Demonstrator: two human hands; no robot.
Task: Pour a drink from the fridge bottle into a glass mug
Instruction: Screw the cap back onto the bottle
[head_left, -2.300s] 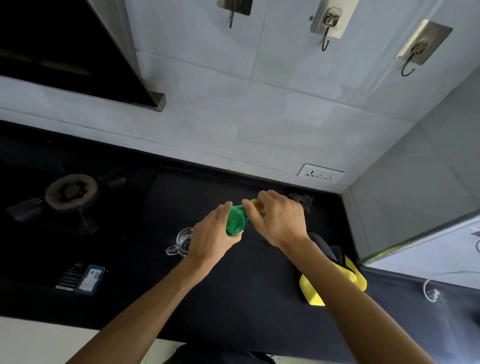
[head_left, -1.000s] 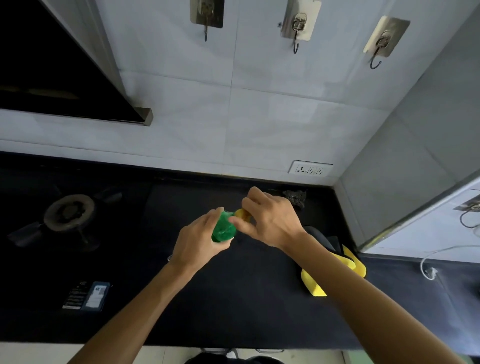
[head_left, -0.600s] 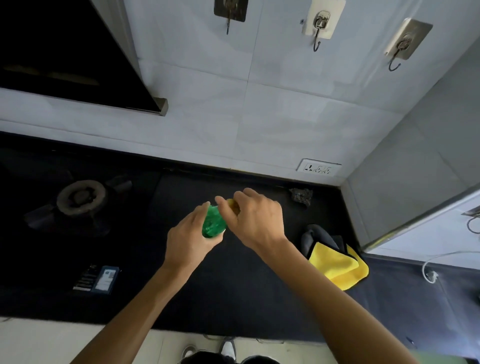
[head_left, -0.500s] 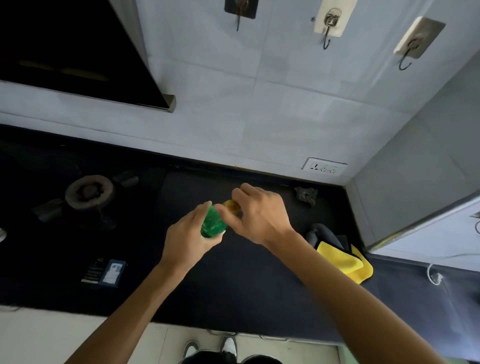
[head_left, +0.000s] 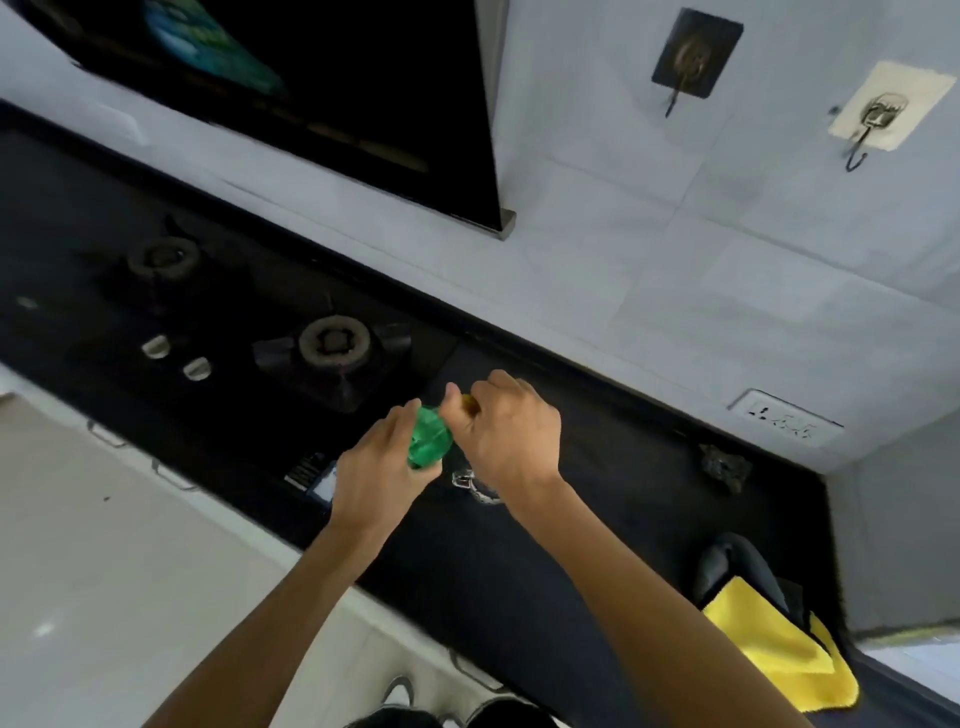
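Note:
A green plastic bottle (head_left: 429, 437) is held above the black counter (head_left: 613, 499), its body gripped by my left hand (head_left: 376, 475). My right hand (head_left: 506, 434) is curled over the bottle's top, fingers pinching its yellow cap (head_left: 469, 402). The glass mug (head_left: 475, 483) stands on the counter just below my right wrist. Only its handle and a bit of rim show; the rest is hidden behind my right hand.
A gas hob (head_left: 335, 345) with two burners and knobs lies left of the hands. A yellow cloth (head_left: 769, 644) over a dark item sits at the counter's right end. A wall socket (head_left: 784, 418), a small dark lump (head_left: 724, 465) and wall hooks are behind.
The view has swung left and tilted, so the hob now fills the left side. Both hands keep their hold on the bottle and cap. The mug's handle has come into sight under my right wrist.

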